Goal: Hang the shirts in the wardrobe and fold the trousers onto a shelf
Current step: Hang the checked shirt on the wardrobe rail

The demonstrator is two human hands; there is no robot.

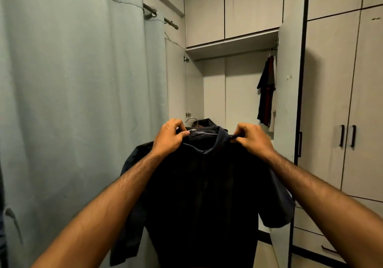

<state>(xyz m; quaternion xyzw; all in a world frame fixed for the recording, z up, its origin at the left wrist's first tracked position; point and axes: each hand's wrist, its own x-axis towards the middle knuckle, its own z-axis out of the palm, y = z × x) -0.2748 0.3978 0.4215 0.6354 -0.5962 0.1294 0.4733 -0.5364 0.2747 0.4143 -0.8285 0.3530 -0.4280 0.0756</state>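
Head view, person facing an open wardrobe (238, 46). Dark shirt (205, 195) held up at chest height in front of the opening, collar uppermost, body hanging straight down, short sleeves drooping to either side.

Left hand (169, 138): fingers curled, thumb and forefinger pinching the collar at its left end together w/ the wire of a metal hanger (193, 126). The hanger's hook rises just above and behind the collar; the rest of the hanger is hidden inside the shirt.

Right hand (253, 138): fingers curled, pinching the right end of the collar — fabric pulled taut between the two hands.

Wardrobe interior: a horizontal rail (234, 55) runs under the top shelf; the shirt sits well below it and apart from it. At the rail's far right end hang garments (266, 93) — dark blue, dark red and a pale one, partly hidden behind the right door (290, 77), which stands swung open toward the camera w/ a dark edge strip. Left door (175, 81) also open, seen nearly edge-on.

Surroundings: pale green curtain (78, 91) fills the left side, hung on a metal rod (149, 11) by eyelets. Closed upper cabinets (234, 9) above the opening. To the right, closed wardrobe doors w/ two dark vertical handles (347, 136), and drawers (319, 240) lower down.
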